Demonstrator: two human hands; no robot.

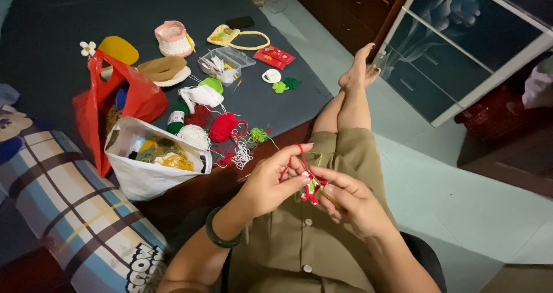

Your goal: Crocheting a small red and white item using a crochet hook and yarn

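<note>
My left hand [275, 180] and my right hand [351, 202] meet over my lap, both pinching a small red, white and green crochet piece [311, 188]. A strand of red yarn [302, 153] loops over my left forefinger. That wrist carries a dark green bangle [218, 236]. A red yarn ball [222, 126] lies on the dark bed surface [57, 33] to my left, with loose red and white thread beside it.
A white bag [151, 160] of yarn and a red plastic bag [115, 100] stand on the bed. Behind them lie a pink crochet basket [173, 38], a clear box [226, 63], a small yellow bag [229, 36]. A plaid bolster [69, 206] lies at left, a glass-door cabinet [455, 45] on the right.
</note>
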